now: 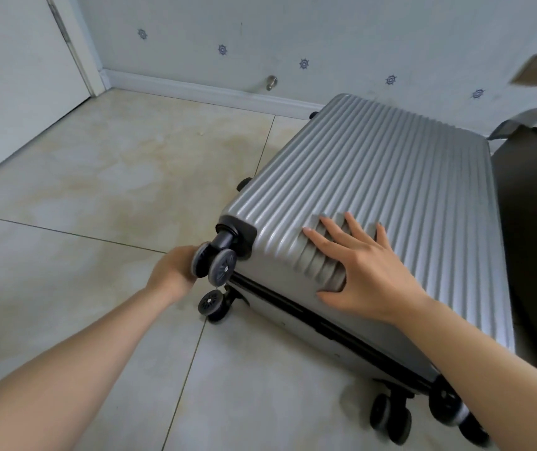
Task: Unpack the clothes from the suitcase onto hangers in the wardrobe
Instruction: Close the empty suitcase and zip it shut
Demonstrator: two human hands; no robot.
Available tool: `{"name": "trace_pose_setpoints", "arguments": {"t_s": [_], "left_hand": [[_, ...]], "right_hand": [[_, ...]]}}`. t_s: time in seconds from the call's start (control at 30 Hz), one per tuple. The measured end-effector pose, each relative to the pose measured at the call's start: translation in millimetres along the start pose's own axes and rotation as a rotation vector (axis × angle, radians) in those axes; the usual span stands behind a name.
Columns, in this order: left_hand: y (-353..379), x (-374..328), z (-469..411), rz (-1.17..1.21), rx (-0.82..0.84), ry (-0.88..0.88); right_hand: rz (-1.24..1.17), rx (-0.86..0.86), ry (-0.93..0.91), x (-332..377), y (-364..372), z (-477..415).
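Note:
A closed silver ribbed hard-shell suitcase [374, 177] lies flat on the tiled floor, its wheeled end towards me. My left hand [171, 270] is curled around the upper left double wheel [216, 265] at the near corner. My right hand [363, 271] rests flat on the ribbed lid near that same end, fingers spread, thumb hooked over the edge. A black zip line [309, 315] runs along the side, shut. No clothes or hangers are visible.
Beige floor tiles [98, 190] stretch to the left. A white door [10, 76] and skirting board stand at the back left, with a metal door stop [271, 83] on the wall. Dark furniture [533, 239] flanks the suitcase on the right.

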State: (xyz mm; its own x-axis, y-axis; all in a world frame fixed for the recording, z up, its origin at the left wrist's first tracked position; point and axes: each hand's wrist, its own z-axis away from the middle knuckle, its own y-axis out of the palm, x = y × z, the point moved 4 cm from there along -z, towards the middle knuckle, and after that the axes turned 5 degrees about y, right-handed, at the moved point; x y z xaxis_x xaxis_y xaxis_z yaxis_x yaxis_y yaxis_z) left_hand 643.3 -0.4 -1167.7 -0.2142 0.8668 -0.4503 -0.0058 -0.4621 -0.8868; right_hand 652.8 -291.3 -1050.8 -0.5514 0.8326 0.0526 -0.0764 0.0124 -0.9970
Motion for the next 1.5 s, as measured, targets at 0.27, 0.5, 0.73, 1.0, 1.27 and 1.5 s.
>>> {"name": "trace_pose_setpoints", "arguments": {"t_s": [0.27,0.5,0.73,1.0,1.27,1.5], "left_hand": [[24.7,-25.6,59.2,0.141,0.013,0.210],[83.9,-118.1,99.5,0.214,0.376,0.342],[22.0,-108.6,107.7,-0.053,0.360,0.509],[-27.9,-180.3,90.7,-0.448,-0.190,1.099],[8.4,-187.4,51.9,-0.672,-0.051,0.997],[-1.9,-171.0,42.8,-0.698,-0.120,1.089]], "right_hand": [[-0.057,0.021,-0.010,7.2,-4.0,-3.6],[-0.084,0.011,-0.014,3.4,6.1,6.8],[-0.645,-0.084,-0.008,37.9,61.6,110.9],[-1.535,0.296,0.745,45.9,173.4,93.6],[-1.604,0.216,0.718,45.9,162.4,67.5],[-0.838,0.008,0.577,36.0,165.1,86.7]]}}
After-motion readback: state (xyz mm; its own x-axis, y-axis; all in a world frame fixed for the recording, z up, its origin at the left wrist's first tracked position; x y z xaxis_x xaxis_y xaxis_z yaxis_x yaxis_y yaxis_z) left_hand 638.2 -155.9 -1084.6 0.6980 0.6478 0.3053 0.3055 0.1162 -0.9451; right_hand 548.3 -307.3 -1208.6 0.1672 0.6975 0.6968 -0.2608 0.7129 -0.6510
